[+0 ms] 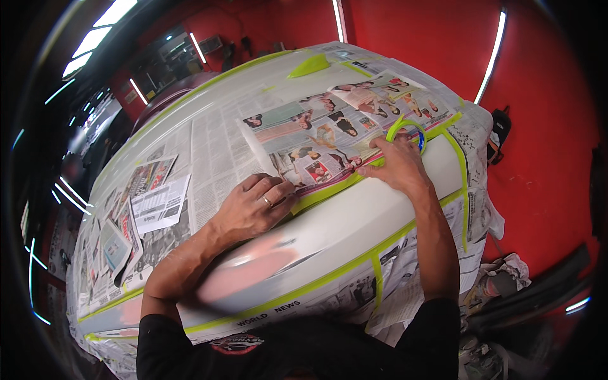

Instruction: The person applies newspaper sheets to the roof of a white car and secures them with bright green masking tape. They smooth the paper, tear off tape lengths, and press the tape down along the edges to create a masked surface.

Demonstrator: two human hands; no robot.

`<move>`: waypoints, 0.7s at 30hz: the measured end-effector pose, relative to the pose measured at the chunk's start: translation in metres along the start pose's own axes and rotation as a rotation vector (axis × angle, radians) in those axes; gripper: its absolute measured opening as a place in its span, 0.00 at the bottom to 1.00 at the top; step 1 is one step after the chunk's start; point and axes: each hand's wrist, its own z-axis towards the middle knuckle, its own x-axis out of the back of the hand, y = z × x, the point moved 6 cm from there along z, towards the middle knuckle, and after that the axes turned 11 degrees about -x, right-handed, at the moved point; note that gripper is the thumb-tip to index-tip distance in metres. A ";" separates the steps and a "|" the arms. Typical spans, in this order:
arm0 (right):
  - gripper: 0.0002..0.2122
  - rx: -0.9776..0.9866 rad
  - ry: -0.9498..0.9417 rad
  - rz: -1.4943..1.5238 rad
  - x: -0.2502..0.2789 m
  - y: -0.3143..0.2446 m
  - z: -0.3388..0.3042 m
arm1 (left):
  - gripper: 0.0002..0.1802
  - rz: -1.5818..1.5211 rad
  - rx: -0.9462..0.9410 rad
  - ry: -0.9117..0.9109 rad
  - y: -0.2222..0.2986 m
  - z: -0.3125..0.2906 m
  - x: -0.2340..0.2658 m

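Observation:
A roll of yellow-green masking tape (422,139) is in my right hand (403,164), with the fingers closed about its near side. My thumb reaches down to the tape strip (332,195) along the near edge of a colour newspaper sheet (326,130). To the left, my left hand (258,204) lies over that sheet's near corner and the strip's left end, fingers bent and pressing down, a ring on one. Its fingertips are partly hidden. Both hands rest on a pale car body panel (380,208), curved and smooth, with a pinkish sanded patch (253,265) below my left hand.
Newspaper sheets (212,142) cover much of the car, edged with yellow-green tape (329,277). Loose papers (158,202) lie at the left. A taped fin (309,65) rises from the far surface. A red wall (538,190) stands at the right, with crumpled paper (510,269) low beside it.

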 end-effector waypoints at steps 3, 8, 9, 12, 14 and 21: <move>0.36 0.014 -0.077 -0.017 0.004 -0.007 0.008 | 0.17 -0.014 -0.015 -0.003 -0.001 0.000 0.000; 0.42 0.043 -0.224 -0.055 0.000 -0.015 0.019 | 0.17 -0.024 0.007 0.025 0.000 -0.001 -0.004; 0.43 0.071 -0.226 -0.034 -0.005 -0.016 0.020 | 0.16 -0.032 0.022 0.023 0.001 -0.003 -0.005; 0.43 0.071 -0.180 0.014 -0.007 -0.014 0.016 | 0.16 -0.073 0.032 0.072 0.002 -0.002 -0.004; 0.44 0.084 -0.192 -0.010 -0.007 -0.017 0.013 | 0.16 -0.051 0.045 0.092 -0.001 -0.002 -0.001; 0.43 0.051 -0.167 0.029 -0.008 -0.020 0.001 | 0.18 -0.028 0.080 0.072 -0.003 -0.004 -0.002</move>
